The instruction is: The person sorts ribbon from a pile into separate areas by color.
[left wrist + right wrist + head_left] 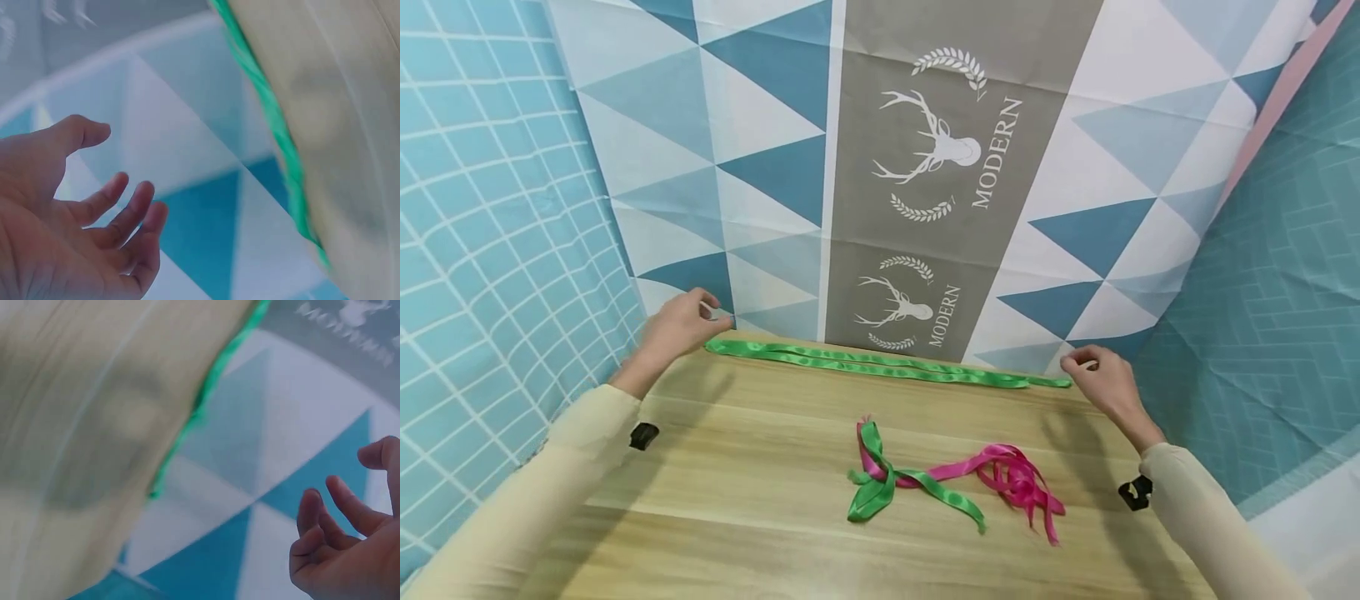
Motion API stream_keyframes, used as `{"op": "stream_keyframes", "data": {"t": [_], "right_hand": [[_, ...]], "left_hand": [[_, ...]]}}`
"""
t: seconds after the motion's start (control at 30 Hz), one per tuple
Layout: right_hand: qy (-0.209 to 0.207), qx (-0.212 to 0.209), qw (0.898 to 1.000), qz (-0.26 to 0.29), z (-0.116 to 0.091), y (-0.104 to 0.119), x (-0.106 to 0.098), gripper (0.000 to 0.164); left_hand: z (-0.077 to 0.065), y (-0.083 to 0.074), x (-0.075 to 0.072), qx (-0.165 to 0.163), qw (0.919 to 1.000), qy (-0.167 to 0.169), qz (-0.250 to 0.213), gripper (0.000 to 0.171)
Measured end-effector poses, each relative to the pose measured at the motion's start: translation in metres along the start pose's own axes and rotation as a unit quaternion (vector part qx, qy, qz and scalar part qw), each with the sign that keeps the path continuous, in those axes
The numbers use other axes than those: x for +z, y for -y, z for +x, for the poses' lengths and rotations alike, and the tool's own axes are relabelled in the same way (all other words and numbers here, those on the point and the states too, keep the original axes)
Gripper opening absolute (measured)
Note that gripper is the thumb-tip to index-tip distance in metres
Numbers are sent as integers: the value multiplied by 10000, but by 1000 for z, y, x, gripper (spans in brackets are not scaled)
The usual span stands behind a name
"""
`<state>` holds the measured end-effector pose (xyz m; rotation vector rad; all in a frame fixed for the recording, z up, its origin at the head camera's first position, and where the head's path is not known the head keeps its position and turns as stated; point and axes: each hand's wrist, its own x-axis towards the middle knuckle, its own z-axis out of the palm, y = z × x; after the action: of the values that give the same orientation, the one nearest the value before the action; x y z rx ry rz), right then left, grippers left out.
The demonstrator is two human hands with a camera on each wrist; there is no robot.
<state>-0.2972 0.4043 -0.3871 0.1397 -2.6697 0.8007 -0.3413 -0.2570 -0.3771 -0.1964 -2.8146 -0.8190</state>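
A green satin ribbon [880, 367] lies stretched along the back edge of the wooden table, doubled into strands side by side. Above its left end is my left hand [681, 323], with fingers loosely bent and nothing between them; the left wrist view shows this hand [94, 212] apart from the ribbon [275, 125]. My right hand [1105, 379] is just beside the ribbon's right end, and in the right wrist view its fingers [350, 506] are spread and hold nothing. Nearer the front, another green ribbon [874, 492] is tied around a pink ribbon [1018, 479], which lies bunched at its right.
The wooden table [737, 492] meets a cloth [910, 167] with triangles and deer prints hanging behind it. A blue checked cloth [482, 208] hangs at the left, and a teal one [1270, 292] at the right. Each wrist wears a black strap piece [643, 435].
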Motion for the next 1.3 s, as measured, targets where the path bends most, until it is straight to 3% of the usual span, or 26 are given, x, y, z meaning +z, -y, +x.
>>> {"op": "stream_keyframes", "data": {"t": [0.17,0.3,0.37,0.5,0.53,0.6,0.7,0.93,1.13,1.3], "right_hand": [[290,-513,9983,15,-15,39,3,30],[993,-1092,9886,287,-24,72,18,20],[1760,-1385,9734,489,-24,89,27,19],[3408,-1736,9219,627,-28,119,55,22],[3653,-1803,9112,617,-30,126,64,23],[3868,-1927,8998,596,-34,138,86,23],[3869,-2006,8978,635,-42,150,118,26],[3767,-1748,9073,658,-56,166,175,29],[3586,-1429,9153,1151,-57,172,193,15],[3608,-952,9038,2094,-57,175,190,9]], "left_hand": [[-23,-40,10,497,9974,174,-484,55],[-38,-54,26,652,9943,253,-809,47],[-41,-55,34,722,9927,330,-904,43],[-44,-54,49,771,9895,639,-1042,40],[-44,-54,51,789,9881,714,-1113,40],[-43,-54,56,847,9853,829,-1231,39],[-43,-56,65,1097,9774,1057,-1465,36],[-52,-64,91,1698,9473,1962,-1879,26],[-54,-72,101,2126,9374,2063,-1832,24],[-56,-75,105,2037,9288,2295,-2078,26]]}}
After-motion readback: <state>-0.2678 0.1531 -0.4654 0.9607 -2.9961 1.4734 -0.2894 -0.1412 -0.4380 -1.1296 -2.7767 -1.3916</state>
